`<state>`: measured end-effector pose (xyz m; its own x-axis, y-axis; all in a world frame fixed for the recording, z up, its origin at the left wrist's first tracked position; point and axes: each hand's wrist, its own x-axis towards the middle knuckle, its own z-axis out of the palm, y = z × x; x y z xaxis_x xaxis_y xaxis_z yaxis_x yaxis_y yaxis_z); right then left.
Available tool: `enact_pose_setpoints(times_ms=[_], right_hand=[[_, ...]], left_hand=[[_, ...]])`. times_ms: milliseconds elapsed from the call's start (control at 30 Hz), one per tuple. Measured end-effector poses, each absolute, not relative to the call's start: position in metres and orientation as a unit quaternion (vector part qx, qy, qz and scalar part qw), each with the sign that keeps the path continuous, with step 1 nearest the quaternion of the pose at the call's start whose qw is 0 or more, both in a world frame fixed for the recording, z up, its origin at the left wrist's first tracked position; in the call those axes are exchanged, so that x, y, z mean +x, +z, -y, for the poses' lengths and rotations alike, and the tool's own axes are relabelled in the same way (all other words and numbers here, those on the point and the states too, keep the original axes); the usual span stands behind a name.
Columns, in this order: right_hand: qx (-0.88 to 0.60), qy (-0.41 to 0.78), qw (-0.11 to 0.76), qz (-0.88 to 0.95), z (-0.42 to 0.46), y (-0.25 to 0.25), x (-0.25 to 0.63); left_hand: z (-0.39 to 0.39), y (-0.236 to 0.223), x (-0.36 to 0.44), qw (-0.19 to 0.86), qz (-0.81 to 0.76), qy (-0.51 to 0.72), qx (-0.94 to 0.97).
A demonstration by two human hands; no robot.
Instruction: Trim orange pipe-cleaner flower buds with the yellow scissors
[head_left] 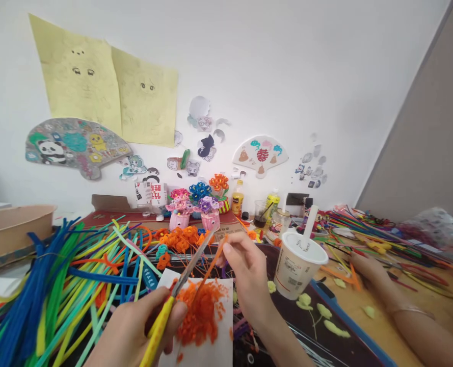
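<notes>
Left grip (134,321): scissors (196,259), handle cut off; right grip (247,270): orange strip (212,266).

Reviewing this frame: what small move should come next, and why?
Probably bring the orange strip to the scissors and snip over the white paper. The right hand holds the strip close beside the blades, the left hand grips the scissors, and orange fluff lies heaped on the paper below.

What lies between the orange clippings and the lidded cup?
The right hand and forearm, plus a pale green piece beside the cup, in the head view.
</notes>
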<state>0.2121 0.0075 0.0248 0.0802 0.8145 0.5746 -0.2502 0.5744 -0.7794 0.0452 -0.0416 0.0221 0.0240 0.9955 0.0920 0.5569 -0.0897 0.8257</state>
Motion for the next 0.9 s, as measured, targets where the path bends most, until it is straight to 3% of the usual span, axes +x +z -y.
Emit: enact_pose_setpoints(times_ms=[267, 433, 633, 900], right_hand=[[-0.207, 0.638, 0.599, 0.438, -0.007, 0.031, 0.210], [-0.224, 0.705, 0.560, 0.373, -0.011, 0.026, 0.214], [-0.246, 0.689, 0.545, 0.410, -0.012, 0.024, 0.213], [-0.287, 0.569, 0.622, 0.456, -0.013, 0.025, 0.213]], left_hand=[[0.028, 0.036, 0.039, 0.301, -0.608, 0.391, 0.623], [0.030, 0.039, 0.030, 0.292, -0.570, 0.382, 0.666], [0.032, 0.036, 0.026, 0.275, -0.573, 0.361, 0.682], [0.026, 0.020, 0.015, 0.222, -0.608, 0.346, 0.679]])
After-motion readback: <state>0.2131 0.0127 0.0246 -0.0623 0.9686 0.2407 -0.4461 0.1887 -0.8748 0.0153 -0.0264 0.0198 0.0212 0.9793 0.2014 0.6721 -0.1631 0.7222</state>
